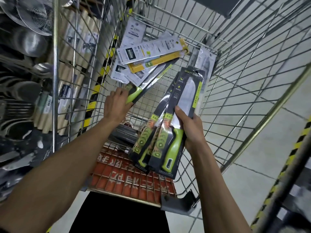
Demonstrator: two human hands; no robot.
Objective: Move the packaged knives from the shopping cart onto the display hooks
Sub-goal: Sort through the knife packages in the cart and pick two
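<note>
My right hand (190,126) grips a stack of black packaged knives (178,115) with green handles, held over the wire shopping cart (235,68). The front pack shows a wide blade and a green handle. Inside the cart, my left hand (117,105) grips the handle end of another packaged knife (148,83) that lies slanted on the cart floor. More packaged knives (148,52) in white and yellow cards lie piled at the cart's far end. No display hooks are plainly visible.
Shelving on the left holds metal strainers (33,15), ladles (40,68) and boxed goods (70,68). The cart's red child-seat flap (127,180) is near me. Grey tiled floor with yellow-black tape (286,162) lies to the right.
</note>
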